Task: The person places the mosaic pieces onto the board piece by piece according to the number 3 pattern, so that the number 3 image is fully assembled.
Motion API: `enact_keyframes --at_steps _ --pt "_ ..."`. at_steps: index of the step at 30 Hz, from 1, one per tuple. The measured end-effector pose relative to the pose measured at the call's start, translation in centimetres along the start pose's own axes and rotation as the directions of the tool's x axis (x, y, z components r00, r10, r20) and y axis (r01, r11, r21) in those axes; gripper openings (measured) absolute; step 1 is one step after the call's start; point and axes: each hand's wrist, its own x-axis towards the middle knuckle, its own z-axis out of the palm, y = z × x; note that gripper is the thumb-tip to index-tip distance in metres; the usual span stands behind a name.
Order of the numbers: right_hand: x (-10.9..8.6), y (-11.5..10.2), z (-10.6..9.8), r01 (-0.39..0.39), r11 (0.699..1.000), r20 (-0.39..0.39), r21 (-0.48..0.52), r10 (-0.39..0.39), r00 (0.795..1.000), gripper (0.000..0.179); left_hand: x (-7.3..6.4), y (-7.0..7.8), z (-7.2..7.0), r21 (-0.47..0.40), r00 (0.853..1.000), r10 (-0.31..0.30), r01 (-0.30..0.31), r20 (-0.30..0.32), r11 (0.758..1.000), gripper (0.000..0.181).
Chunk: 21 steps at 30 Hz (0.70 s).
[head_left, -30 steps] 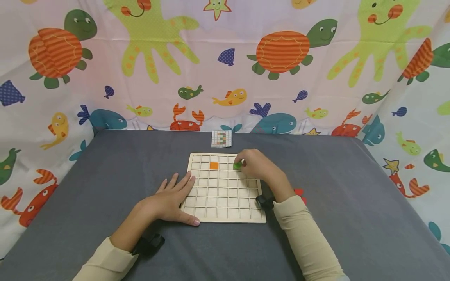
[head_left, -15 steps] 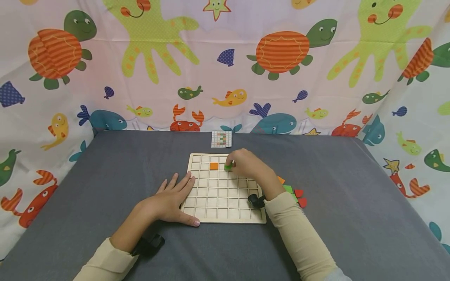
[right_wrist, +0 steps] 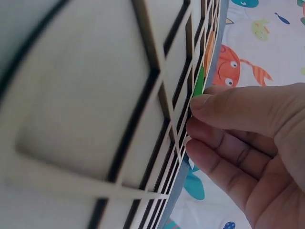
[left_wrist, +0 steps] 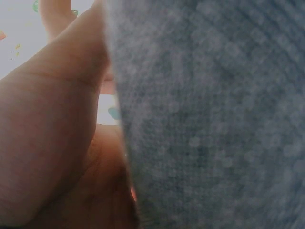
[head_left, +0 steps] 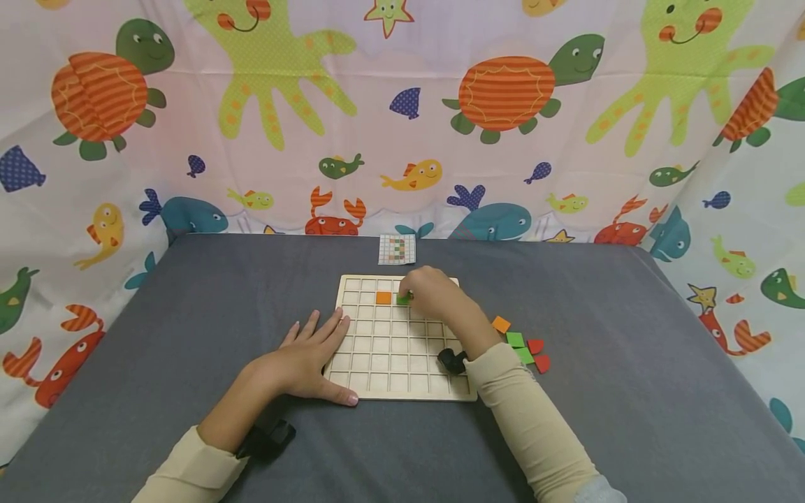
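A light wooden grid board (head_left: 380, 346) lies on the table, with an orange square tile (head_left: 383, 298) in a cell near its far edge. My right hand (head_left: 432, 292) reaches over the board and pinches a green square tile (head_left: 402, 300) one cell to the right of the orange one. In the right wrist view the thumb and fingers (right_wrist: 214, 109) meet at the green tile's near end, so part of it is hidden. Flat on the board's left edge rests my left hand (head_left: 308, 358), fingers spread. The left wrist view holds mostly the palm and blurred grey cloth.
Right of the board lie loose tiles: an orange one (head_left: 501, 324), green ones (head_left: 515, 339) and red ones (head_left: 536, 346). Behind the board is a small card (head_left: 397, 249) printed with a coloured grid. A sea-animal curtain (head_left: 402, 140) stands along the table's back.
My right hand has moved left along the board with the green tile, nearer to the orange tile. The loose tiles at right came into sight from behind the arm. My left hand stayed still.
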Motion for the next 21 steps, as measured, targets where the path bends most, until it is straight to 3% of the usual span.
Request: enact_keyframes --at_steps 7,12,16,21 --pt "0.3 -0.6 0.3 0.071 0.996 -0.046 -0.046 -0.073 0.996 0.05 -0.3 0.1 -0.1 -0.003 1.0 -0.002 0.002 -0.002 1.0 0.131" --pt "0.3 -1.0 0.3 0.076 0.995 -0.063 -0.071 -0.081 0.995 0.047 -0.3 0.2 -0.1 -0.007 1.0 0.002 -0.002 0.005 1.0 0.131" --pt "0.2 -1.4 0.4 0.059 0.994 -0.071 -0.089 -0.066 0.995 0.048 -0.2 0.1 -0.1 -0.004 1.0 0.003 -0.003 0.003 1.0 0.131" --pt "-0.8 -2.3 0.7 -0.009 0.976 -0.023 -0.216 0.005 1.0 0.042 -0.2 0.1 -0.2 -0.003 1.0 0.004 -0.004 -0.003 1.0 0.131"
